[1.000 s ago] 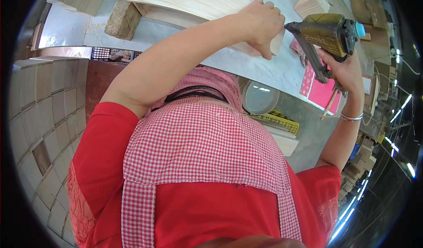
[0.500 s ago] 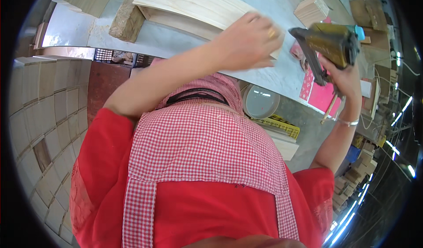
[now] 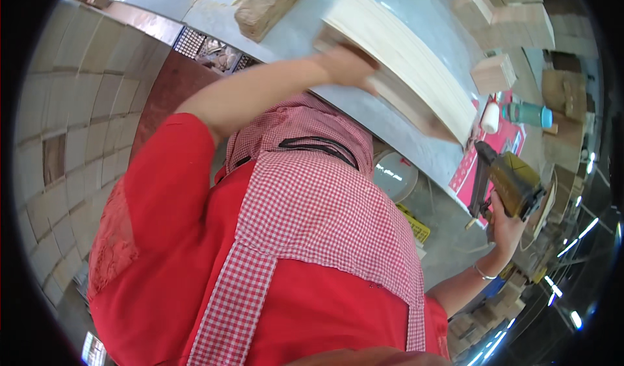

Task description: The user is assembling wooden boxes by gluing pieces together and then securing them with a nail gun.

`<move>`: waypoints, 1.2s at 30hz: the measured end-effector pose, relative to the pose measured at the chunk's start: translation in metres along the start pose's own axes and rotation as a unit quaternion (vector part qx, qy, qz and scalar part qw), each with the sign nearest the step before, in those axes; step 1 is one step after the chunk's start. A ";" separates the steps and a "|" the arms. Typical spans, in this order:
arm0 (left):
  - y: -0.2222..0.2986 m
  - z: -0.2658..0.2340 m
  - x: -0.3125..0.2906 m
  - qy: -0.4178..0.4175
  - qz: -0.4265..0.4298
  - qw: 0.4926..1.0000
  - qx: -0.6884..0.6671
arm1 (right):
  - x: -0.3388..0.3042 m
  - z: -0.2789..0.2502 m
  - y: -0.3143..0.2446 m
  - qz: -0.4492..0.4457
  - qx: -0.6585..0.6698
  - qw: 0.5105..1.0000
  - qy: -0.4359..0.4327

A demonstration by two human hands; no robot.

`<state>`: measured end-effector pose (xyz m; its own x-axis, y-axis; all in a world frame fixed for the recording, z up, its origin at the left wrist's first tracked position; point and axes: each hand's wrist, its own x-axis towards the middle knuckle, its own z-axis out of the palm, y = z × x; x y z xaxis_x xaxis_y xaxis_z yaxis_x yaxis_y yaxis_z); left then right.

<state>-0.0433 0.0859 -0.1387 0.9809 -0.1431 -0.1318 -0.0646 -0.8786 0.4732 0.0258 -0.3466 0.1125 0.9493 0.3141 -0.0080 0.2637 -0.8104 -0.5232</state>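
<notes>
The pale worktable (image 3: 208,12) ran diagonally across the workshop, with stacked wooden blocks (image 3: 65,100) to your left. On the table, a long hollow wooden piece (image 3: 409,57) lay with its broad pale panel uppermost and a darker opening along your side. A rough timber (image 3: 266,9) lay apart from its left end. Your left hand (image 3: 351,67) was against the near side at that end; motion blur hid the fingers, so its grip could not be determined. Your right hand (image 3: 507,226) was closed around the handle of 1 nail gun (image 3: 513,177), its nose near the piece's right end but not touching it. Judged from this view, the work was partway through: at least 2 panels stood together as a single form, but no fastener heads could be distinguished, so the remaining fastening could not be confirmed.
</notes>
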 end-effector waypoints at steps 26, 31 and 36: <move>-0.044 -0.062 -0.004 -0.076 0.063 0.653 -0.751 | 0.088 0.060 -0.167 -0.161 -0.095 0.968 -0.170; -0.056 -0.056 0.012 -0.143 0.105 0.637 -0.750 | 0.106 0.080 -0.190 -0.208 -0.087 0.950 -0.214; -0.055 -0.056 0.017 -0.161 0.089 0.614 -0.768 | 0.116 0.094 -0.204 -0.254 -0.068 0.936 -0.235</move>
<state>-0.0131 0.1578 -0.1183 0.8803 -0.4744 -0.0070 0.3260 0.5942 0.7353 0.0657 -0.0986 0.1385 0.5235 0.8330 -0.1792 0.7106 -0.5429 -0.4475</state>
